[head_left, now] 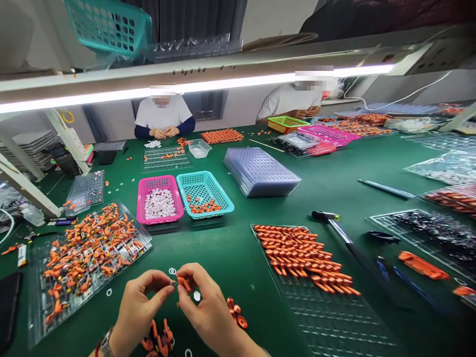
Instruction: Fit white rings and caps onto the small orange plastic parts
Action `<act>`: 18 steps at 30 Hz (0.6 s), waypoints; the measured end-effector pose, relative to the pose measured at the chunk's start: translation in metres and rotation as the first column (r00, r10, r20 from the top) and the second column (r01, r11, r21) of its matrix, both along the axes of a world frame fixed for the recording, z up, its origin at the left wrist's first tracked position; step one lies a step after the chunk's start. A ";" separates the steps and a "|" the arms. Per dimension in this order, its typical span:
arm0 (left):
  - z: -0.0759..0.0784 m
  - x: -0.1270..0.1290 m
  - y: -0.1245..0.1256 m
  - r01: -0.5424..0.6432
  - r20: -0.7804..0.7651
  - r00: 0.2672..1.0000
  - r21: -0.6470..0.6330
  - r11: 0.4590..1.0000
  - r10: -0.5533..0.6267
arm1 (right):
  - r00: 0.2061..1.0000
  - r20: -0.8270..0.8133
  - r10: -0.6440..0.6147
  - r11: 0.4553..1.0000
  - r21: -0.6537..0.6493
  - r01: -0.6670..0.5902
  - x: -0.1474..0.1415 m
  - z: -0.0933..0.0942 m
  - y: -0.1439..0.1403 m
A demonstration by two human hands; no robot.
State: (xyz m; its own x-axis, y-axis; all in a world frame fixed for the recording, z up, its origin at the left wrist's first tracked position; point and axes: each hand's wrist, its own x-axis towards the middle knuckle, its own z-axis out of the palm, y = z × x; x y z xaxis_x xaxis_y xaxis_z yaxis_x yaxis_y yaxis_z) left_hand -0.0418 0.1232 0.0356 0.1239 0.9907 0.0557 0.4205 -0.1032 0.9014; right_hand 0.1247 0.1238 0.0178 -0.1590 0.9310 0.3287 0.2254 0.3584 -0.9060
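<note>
My right hand [208, 302] pinches a small curved orange plastic part [184, 283] between thumb and fingers. Close against it, my left hand [143, 300] is closed in a pinch on a tiny piece that looks metallic, too small to name. White rings [172, 271] lie just beyond my fingertips, and a white disc [197, 296] is beside my right hand. Below my hands sits a small group of orange hooked parts [158, 339]. Round orange caps [236, 313], partly covered by my right hand, rest on the green table.
At left, a clear tray [143, 238] bears a heap of orange parts. A pink basket [139, 201] of white discs and a turquoise basket [228, 203] stand ahead. Orange parts line a clear tray [334, 317] at right, near a hammer [340, 230]. Two people sit opposite under the light.
</note>
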 end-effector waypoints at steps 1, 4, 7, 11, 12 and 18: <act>-0.001 0.000 -0.003 -0.009 0.007 1.000 0.006 1.000 0.009 | 1.000 -0.003 0.014 1.000 0.005 -0.014 0.000 -0.002 0.000; -0.003 -0.001 -0.008 -0.038 0.014 0.999 0.013 0.999 0.038 | 0.997 -0.029 0.074 0.997 -0.020 -0.075 -0.002 -0.008 -0.001; -0.002 -0.002 -0.009 -0.069 0.023 0.997 0.011 0.998 0.068 | 0.992 -0.054 0.110 0.991 -0.067 -0.114 -0.004 -0.010 -0.002; -0.003 -0.001 -0.005 -0.072 0.043 0.996 -0.011 0.997 0.072 | 0.994 -0.032 0.101 0.994 -0.037 -0.102 -0.004 -0.011 -0.001; -0.003 -0.001 -0.005 -0.068 0.046 0.997 -0.015 0.998 0.068 | 0.996 -0.025 0.091 0.996 -0.017 -0.092 -0.003 -0.011 -0.001; -0.008 0.003 -0.007 -0.071 0.065 0.995 -0.027 0.997 0.073 | 0.998 0.050 0.040 0.998 0.049 -0.043 -0.002 -0.013 -0.002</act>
State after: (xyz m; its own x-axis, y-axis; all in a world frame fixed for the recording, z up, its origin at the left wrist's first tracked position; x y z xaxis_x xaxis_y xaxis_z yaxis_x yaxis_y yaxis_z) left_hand -0.0386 0.1159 0.0279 0.0489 0.9981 0.0364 0.3658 -0.0518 0.9292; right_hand 0.1227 0.1219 0.0049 -0.2142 0.9060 0.3652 0.2532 0.4126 -0.8750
